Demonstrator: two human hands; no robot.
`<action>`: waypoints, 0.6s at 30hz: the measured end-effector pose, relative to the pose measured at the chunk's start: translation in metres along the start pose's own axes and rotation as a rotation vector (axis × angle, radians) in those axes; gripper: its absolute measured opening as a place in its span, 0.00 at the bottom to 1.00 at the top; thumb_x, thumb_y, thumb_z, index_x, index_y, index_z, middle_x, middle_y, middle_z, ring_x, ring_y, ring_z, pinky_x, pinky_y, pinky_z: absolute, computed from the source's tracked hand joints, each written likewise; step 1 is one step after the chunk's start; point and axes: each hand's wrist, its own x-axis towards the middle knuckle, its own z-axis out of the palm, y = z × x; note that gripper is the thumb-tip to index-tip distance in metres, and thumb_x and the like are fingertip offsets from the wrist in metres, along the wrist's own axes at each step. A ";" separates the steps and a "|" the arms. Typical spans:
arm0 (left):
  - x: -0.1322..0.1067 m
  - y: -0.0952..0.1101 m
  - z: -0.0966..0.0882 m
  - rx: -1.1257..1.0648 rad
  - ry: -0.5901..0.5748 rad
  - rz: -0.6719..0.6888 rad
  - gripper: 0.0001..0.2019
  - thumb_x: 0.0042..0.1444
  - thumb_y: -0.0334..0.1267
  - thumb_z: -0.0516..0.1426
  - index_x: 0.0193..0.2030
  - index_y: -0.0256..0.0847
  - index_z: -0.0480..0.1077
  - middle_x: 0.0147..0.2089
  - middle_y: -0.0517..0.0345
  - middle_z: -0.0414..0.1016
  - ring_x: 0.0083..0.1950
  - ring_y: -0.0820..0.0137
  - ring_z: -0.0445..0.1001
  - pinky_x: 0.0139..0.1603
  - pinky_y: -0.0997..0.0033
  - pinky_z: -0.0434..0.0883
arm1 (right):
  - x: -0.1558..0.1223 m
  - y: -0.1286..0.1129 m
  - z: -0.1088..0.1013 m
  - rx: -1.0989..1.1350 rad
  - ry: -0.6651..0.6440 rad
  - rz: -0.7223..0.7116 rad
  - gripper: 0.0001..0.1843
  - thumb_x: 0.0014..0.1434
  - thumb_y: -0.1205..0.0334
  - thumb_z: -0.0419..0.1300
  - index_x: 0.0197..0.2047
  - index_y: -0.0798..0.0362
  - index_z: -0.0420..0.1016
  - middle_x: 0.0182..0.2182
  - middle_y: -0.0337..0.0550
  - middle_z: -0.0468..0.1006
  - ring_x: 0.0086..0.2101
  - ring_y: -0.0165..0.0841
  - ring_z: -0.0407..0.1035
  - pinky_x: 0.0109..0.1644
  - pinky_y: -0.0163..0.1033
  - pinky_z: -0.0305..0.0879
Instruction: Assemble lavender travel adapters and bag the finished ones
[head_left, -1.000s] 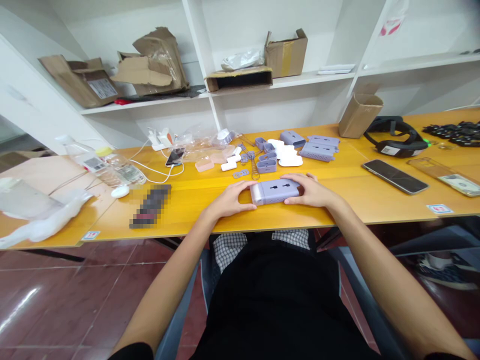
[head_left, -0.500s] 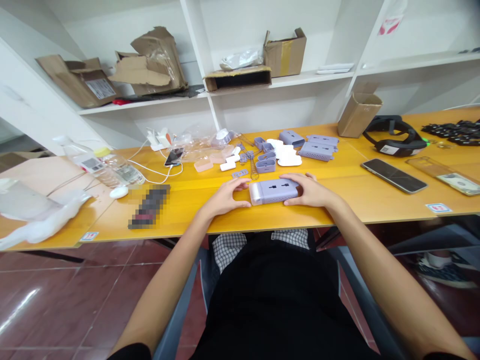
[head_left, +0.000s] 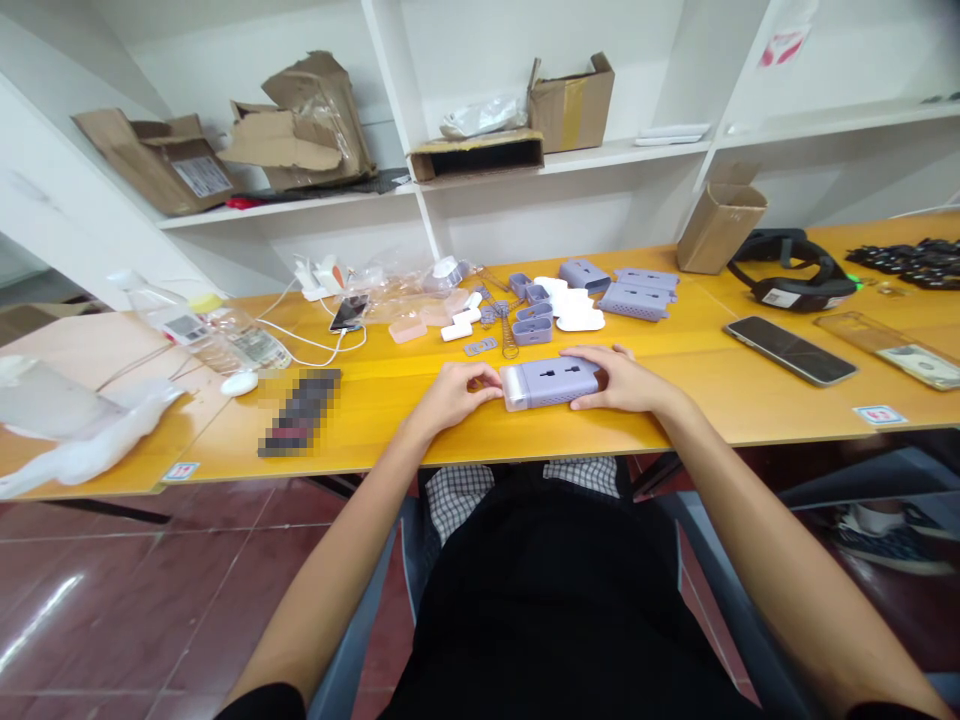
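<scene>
— Can you read any words around your purple case?
— No, every word or number is too small or blurred for you. On its top you see two dark plug-like marks.
— And labels?
— Far to the left behind it, one cardboard box bears a white label. To its right, your black headset has a white tag. Your table carries stickers at both sides of it.
</scene>
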 end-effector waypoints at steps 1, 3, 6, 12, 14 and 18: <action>0.000 0.000 0.000 0.005 0.007 -0.002 0.02 0.62 0.34 0.68 0.40 0.41 0.81 0.40 0.57 0.86 0.41 0.66 0.82 0.46 0.66 0.75 | 0.000 0.000 0.000 0.002 -0.002 0.000 0.47 0.52 0.38 0.75 0.71 0.39 0.71 0.70 0.49 0.75 0.69 0.60 0.65 0.76 0.74 0.41; 0.001 0.000 0.001 0.008 0.023 -0.002 0.03 0.61 0.34 0.69 0.39 0.41 0.80 0.39 0.57 0.85 0.40 0.66 0.81 0.45 0.66 0.74 | 0.000 0.000 0.000 0.003 -0.002 -0.003 0.47 0.51 0.38 0.75 0.71 0.39 0.71 0.70 0.48 0.75 0.69 0.60 0.65 0.76 0.74 0.41; 0.002 0.000 0.003 -0.002 0.043 0.011 0.04 0.60 0.33 0.70 0.39 0.41 0.79 0.38 0.58 0.84 0.38 0.67 0.80 0.43 0.68 0.73 | 0.000 0.000 0.000 0.003 -0.002 -0.007 0.46 0.51 0.38 0.75 0.71 0.39 0.72 0.69 0.48 0.75 0.69 0.60 0.65 0.76 0.74 0.41; 0.003 -0.001 0.007 0.016 0.031 0.001 0.05 0.60 0.31 0.69 0.38 0.41 0.78 0.37 0.59 0.83 0.38 0.68 0.78 0.45 0.67 0.74 | 0.000 0.001 0.000 0.007 -0.010 0.006 0.47 0.50 0.37 0.75 0.71 0.39 0.71 0.70 0.48 0.75 0.69 0.59 0.65 0.77 0.74 0.39; 0.003 -0.001 0.007 0.027 0.013 -0.012 0.04 0.61 0.30 0.68 0.37 0.41 0.77 0.37 0.59 0.83 0.38 0.68 0.78 0.45 0.67 0.74 | 0.001 0.001 0.000 0.014 -0.012 0.011 0.47 0.50 0.38 0.75 0.71 0.39 0.71 0.70 0.47 0.74 0.70 0.59 0.65 0.77 0.74 0.38; 0.002 0.001 0.004 0.039 -0.026 -0.010 0.06 0.61 0.31 0.68 0.35 0.41 0.77 0.36 0.60 0.82 0.38 0.67 0.79 0.45 0.66 0.74 | 0.000 0.001 0.000 0.016 -0.005 0.011 0.46 0.51 0.38 0.75 0.71 0.38 0.72 0.70 0.47 0.74 0.70 0.58 0.64 0.77 0.73 0.38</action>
